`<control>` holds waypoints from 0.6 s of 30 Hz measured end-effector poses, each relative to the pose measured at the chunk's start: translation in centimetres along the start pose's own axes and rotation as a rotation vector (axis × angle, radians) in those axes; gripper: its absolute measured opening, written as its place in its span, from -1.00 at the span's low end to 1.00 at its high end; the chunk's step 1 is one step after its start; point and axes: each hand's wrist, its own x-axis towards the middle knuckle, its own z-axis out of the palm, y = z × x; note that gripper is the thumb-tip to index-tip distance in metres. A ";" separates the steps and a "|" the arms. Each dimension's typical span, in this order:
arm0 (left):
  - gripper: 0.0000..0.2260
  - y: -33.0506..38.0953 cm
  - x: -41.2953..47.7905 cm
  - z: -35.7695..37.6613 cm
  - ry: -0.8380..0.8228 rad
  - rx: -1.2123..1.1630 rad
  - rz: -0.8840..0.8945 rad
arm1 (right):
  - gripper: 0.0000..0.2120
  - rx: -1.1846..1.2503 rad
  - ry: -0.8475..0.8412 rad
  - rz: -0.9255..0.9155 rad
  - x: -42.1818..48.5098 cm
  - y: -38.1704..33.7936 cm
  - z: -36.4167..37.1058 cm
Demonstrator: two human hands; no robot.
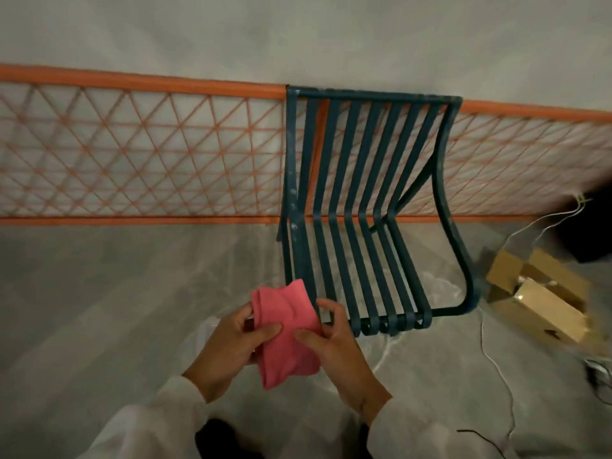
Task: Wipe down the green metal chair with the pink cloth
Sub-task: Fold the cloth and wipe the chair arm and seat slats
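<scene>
Head view, looking down. A folded pink cloth (287, 329) is held between both hands in front of the body, above the grey floor (99, 309). The left hand (228, 349) grips the cloth's left edge, thumb on top and fingers beneath; the right hand (337, 346) pinches its right edge in the same way, so that each hand is clamped on the cloth and the two lie close together, separated only by the fabric. Both wrists emerge from pale sleeves (159, 422). The dark green metal chair with a slatted seat and back (361, 207) stands just beyond the hands; the cloth's upper right edge overlaps the front left corner of the seat in the view, though contact cannot be determined. The chair's back rests against an orange lattice fence (139, 154). To the right of the chair, an open brown cardboard box (543, 293) lies on the floor, with thin white cables (496, 369) trailing near it.
</scene>
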 end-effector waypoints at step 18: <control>-0.60 -7.9 -1.5 27.3 -0.049 -0.144 -0.258 | -0.68 -0.221 -0.223 0.114 -2.4 8.8 -23.8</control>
